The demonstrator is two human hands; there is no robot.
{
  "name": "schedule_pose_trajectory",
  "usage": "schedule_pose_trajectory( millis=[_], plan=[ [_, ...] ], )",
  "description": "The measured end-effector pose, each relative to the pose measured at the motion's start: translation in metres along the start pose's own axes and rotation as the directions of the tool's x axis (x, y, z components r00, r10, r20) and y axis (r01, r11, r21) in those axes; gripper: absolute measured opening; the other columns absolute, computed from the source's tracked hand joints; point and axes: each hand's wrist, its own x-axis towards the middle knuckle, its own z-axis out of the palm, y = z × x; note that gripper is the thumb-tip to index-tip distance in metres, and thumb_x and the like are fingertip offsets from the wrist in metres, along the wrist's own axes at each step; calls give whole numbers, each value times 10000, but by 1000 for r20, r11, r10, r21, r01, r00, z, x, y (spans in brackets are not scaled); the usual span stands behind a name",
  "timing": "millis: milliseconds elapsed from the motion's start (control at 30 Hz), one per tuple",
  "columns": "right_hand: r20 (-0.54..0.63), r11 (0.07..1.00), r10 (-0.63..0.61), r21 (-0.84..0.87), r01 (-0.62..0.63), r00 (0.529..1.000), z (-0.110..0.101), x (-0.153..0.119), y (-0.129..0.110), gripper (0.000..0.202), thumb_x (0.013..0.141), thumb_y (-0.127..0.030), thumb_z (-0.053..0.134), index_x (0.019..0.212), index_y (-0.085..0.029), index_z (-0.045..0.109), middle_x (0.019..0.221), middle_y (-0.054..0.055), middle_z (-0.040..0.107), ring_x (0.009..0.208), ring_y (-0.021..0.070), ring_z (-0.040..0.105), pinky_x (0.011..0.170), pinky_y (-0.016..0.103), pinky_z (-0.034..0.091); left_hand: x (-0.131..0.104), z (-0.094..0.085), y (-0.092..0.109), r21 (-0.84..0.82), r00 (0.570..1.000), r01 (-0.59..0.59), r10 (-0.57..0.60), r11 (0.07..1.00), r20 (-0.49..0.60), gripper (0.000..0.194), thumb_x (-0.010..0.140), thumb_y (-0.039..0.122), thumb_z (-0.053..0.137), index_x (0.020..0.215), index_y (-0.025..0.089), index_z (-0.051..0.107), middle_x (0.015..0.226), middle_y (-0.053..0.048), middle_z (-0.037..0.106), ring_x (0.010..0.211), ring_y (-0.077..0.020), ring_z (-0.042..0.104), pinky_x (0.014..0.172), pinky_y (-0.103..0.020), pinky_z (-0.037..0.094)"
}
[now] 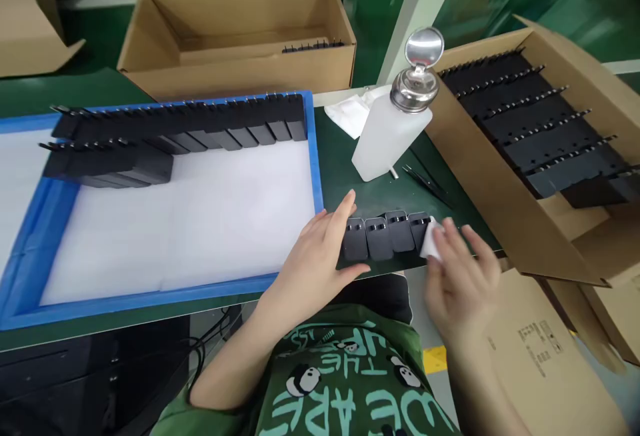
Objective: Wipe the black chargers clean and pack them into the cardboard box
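Several black power adapters [383,236] stand in a short row at the table's front edge, their metal pins showing. My left hand [320,246] is beside the row's left end, thumb and fingers apart; whether it touches the nearest adapter I cannot tell. At the other end, my right hand [463,276] pinches a small white cloth [431,241] against or right beside the last adapter. The right fingers are slightly blurred. Behind the row stand a white dispenser bottle [390,133] with a metal lid flipped up and a pair of black tweezers [426,185].
To the left, a blue-rimmed tray [200,286] with a white bottom holds more black adapters [190,123] along its back. An open carton [235,79] stands behind it. Another carton [500,216] at right holds rows of adapters. White wipes [347,115] lie by the bottle.
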Motion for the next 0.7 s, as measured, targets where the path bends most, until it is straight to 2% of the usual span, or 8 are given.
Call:
schedule_pose_trajectory(
  millis=[67, 233, 467, 567, 700],
  plan=[
    [91, 993, -75, -88, 83, 993, 4, 0, -7, 599, 892, -107, 609, 1476, -194, 506, 1358, 129, 652, 1361, 343, 531, 1072, 510, 469, 6, 4, 0, -22, 1000, 22, -23, 1000, -15, 1171, 786, 220, 839, 1595, 351, 4, 1400, -98, 623, 1318, -296, 590, 1143, -533, 461],
    [120, 979, -46, -194, 69, 992, 4, -1, -28, 551, 933, -165, 582, 1477, -134, 499, 1374, 145, 637, 1377, 318, 521, 1165, 457, 358, 7, 5, 0, -40, 997, 42, -44, 998, -60, 1160, 741, 237, 877, 1585, 364, 93, 1318, -44, 679, 1251, -268, 639, 1122, -469, 491],
    [187, 996, -3, -87, 20, 982, 10, -8, -64, 510, 938, -158, 528, 1448, -141, 531, 1363, 101, 651, 1393, 263, 506, 1229, 450, 237, 6, 8, -3, -25, 996, 48, -49, 999, -76, 1119, 743, 209, 868, 1584, 341, 142, 1323, -37, 676, 1249, -260, 638, 1116, -438, 491],
    [201, 997, -75, 0, 77, 977, 16, -8, -81, 453, 929, -144, 500, 1369, -107, 599, 1340, 93, 667, 1427, 234, 462, 1256, 421, 192, 7, 8, -4, -4, 996, 14, -15, 1000, -88, 944, 853, 165, 737, 1588, 308, 160, 1317, -46, 678, 1245, -238, 640, 1109, -417, 496],
    [200, 983, -170, 106, 151, 965, 22, 1, -95, 426, 918, -121, 452, 1294, -75, 646, 1336, 93, 670, 1396, 203, 497, 1278, 377, 142, 5, 8, -7, 27, 995, -6, 8, 1000, -95, 776, 940, 72, 497, 1596, 292, 145, 1341, -52, 669, 1250, -201, 636, 1106, -404, 495]
  ],
)
